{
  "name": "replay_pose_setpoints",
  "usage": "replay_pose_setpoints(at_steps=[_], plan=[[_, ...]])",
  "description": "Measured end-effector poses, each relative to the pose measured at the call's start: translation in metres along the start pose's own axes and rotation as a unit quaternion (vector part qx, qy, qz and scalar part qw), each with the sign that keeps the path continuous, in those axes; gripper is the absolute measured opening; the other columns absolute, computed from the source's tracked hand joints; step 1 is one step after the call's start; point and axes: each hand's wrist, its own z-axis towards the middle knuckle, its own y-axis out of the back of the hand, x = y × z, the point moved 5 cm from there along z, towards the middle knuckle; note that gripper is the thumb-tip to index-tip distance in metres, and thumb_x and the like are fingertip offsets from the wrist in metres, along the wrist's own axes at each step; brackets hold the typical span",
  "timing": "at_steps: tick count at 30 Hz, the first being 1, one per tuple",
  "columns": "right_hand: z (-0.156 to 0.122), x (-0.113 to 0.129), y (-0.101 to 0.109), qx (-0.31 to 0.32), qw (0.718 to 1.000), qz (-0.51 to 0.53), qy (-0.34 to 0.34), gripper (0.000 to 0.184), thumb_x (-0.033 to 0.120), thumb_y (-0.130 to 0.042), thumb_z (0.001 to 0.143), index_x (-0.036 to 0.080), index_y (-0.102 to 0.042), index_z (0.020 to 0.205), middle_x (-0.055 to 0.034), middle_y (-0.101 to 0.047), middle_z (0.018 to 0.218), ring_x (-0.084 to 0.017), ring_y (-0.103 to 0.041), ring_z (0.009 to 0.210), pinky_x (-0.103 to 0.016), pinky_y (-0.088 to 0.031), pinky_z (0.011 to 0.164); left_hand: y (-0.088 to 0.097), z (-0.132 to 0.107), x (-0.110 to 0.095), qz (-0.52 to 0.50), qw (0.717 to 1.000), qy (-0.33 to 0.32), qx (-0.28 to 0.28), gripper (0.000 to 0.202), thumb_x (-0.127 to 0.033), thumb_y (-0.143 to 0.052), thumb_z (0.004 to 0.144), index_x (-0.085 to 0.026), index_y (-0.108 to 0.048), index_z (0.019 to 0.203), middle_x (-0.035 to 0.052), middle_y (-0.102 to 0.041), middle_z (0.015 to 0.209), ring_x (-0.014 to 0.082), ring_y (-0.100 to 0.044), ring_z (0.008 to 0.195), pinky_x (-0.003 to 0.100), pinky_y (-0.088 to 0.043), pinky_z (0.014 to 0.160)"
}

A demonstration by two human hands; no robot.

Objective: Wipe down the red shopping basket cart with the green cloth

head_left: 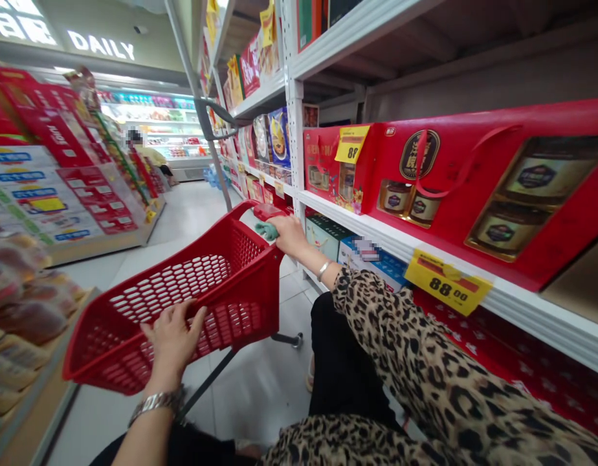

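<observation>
My left hand (173, 340) sits on the near rim of the red plastic shopping basket (221, 285), fingers (192, 320) a bit spread and draped over the rim, thumb side toward the mesh; I can't tell how hard they press, and the fingertips on the inner side are hard to make out. My right hand (292, 236) is at the basket's far end, fingers (284, 226) curled and closed over the top near the red handle (270, 211), with a green cloth (266, 231) poking out by them; I can't tell if it's pinched or only lying there. The basket's long axis runs from lower left up to upper right, away from me, so the left hand is nearer my body and the right arm reaches further. A grey metal pole (206, 129) rises beyond the basket. Right of the basket is a white metal shelf (357, 223) with red gift boxes (493, 188) and a yellow price tag (447, 281). Left of it are bagged bread loaves (27, 310). Far past its end, a person (148, 158) stands by a chilled display case (158, 123), small and blurred. The basket's lower end is partly cut by the tilted view, and the wheels are mostly hidden.
</observation>
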Motion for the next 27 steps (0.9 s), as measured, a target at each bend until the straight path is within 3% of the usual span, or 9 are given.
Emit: replay_pose_setpoints(at_steps=[4, 9, 12, 15, 17, 19, 21, 24, 27], plan=[[0.008, -0.005, 0.017, 0.038, 0.997, -0.051, -0.049, 0.023, 0.015, -0.051, 0.1, 0.014, -0.074, 0.099, -0.0064, -0.076, 0.096, -0.021, -0.064, 0.097, -0.041, -0.035, 0.105, 0.004, 0.001, 0.024, -0.01, 1.0, -0.008, -0.005, 0.041, -0.043, -0.043, 0.094, -0.019, -0.068, 0.116, 0.0158, -0.068, 0.124, 0.0355, -0.06, 0.12, 0.07, -0.027, 0.117], [-0.009, 0.035, 0.025, 0.056, 0.994, -0.084, -0.033, 0.023, 0.015, -0.055, 0.097, 0.016, -0.077, 0.093, -0.0109, -0.077, 0.096, -0.026, -0.068, 0.094, -0.048, -0.036, 0.103, 0.014, 0.004, 0.058, 0.026, 0.999, 0.023, 0.004, 0.046, -0.048, -0.033, 0.091, -0.021, -0.067, 0.106, 0.01, -0.072, 0.115, 0.0319, -0.062, 0.116, 0.062, -0.033, 0.116], [-0.027, 0.068, 0.026, 0.021, 0.995, -0.094, 0.007, 0.028, 0.014, -0.049, 0.101, 0.018, -0.077, 0.1, -0.0102, -0.077, 0.099, -0.026, -0.067, 0.098, -0.051, -0.036, 0.107, 0.026, 0.0, 0.075, 0.04, 0.998, 0.058, 0.005, 0.052, -0.054, -0.022, 0.092, -0.024, -0.064, 0.102, 0.0062, -0.071, 0.123, 0.0319, -0.061, 0.121, 0.065, -0.032, 0.115], [-0.05, 0.095, 0.024, -0.055, 0.995, -0.053, 0.065, 0.029, 0.017, -0.046, 0.104, 0.022, -0.074, 0.107, -0.0074, -0.076, 0.114, -0.025, -0.064, 0.113, -0.05, -0.034, 0.114, 0.041, -0.01, 0.078, 0.009, 0.996, 0.085, -0.01, 0.053, -0.054, -0.018, 0.095, -0.027, -0.061, 0.107, 0.0041, -0.061, 0.146, 0.0336, -0.048, 0.143, 0.072, -0.019, 0.118], [-0.066, 0.107, 0.021, -0.107, 0.988, -0.018, 0.112, 0.029, 0.018, -0.046, 0.105, 0.024, -0.072, 0.117, -0.005, -0.072, 0.129, -0.025, -0.057, 0.128, -0.049, -0.032, 0.118, 0.052, -0.02, 0.067, -0.038, 0.992, 0.115, -0.041, 0.053, -0.051, -0.019, 0.097, -0.027, -0.062, 0.116, 0.0059, -0.054, 0.156, 0.0316, -0.039, 0.151, 0.07, -0.016, 0.12], [-0.078, 0.117, 0.017, -0.132, 0.979, 0.01, 0.152, 0.029, 0.018, -0.05, 0.104, 0.026, -0.07, 0.123, -0.0034, -0.068, 0.137, -0.023, -0.051, 0.138, -0.048, -0.03, 0.122, 0.06, -0.03, 0.043, -0.11, 0.983, 0.118, -0.085, 0.054, -0.052, -0.026, 0.097, -0.025, -0.063, 0.125, 0.0072, -0.054, 0.156, 0.028, -0.041, 0.15, 0.06, -0.02, 0.124], [-0.086, 0.123, 0.014, -0.133, 0.975, 0.033, 0.175, 0.03, 0.017, -0.053, 0.102, 0.027, -0.069, 0.125, -0.0029, -0.067, 0.139, -0.023, -0.048, 0.142, -0.048, -0.028, 0.124, 0.067, -0.039, 0.008, -0.191, 0.971, 0.068, -0.126, 0.053, -0.054, -0.037, 0.094, -0.023, -0.064, 0.128, 0.0069, -0.061, 0.148, 0.0261, -0.048, 0.145, 0.051, -0.027, 0.126], [-0.091, 0.127, 0.019, -0.124, 0.975, 0.075, 0.17, 0.033, 0.018, -0.055, 0.1, 0.027, -0.069, 0.128, -0.0034, -0.067, 0.14, -0.021, -0.048, 0.142, -0.048, -0.025, 0.125, 0.074, -0.049, -0.044, -0.247, 0.956, -0.043, -0.155, 0.048, -0.053, -0.046, 0.095, -0.02, -0.066, 0.124, 0.0095, -0.067, 0.139, 0.0276, -0.054, 0.139, 0.049, -0.031, 0.125], [-0.096, 0.123, 0.027, -0.127, 0.97, 0.142, 0.151, 0.032, 0.022, -0.059, 0.097, 0.024, -0.069, 0.128, -0.0061, -0.07, 0.135, -0.021, -0.054, 0.137, -0.048, -0.025, 0.125, 0.084, -0.053, -0.075, -0.317, 0.931, -0.077, -0.166, 0.037, -0.051, -0.055, 0.093, -0.022, -0.07, 0.112, 0.0098, -0.071, 0.128, 0.0266, -0.064, 0.123, 0.047, -0.048, 0.112]])
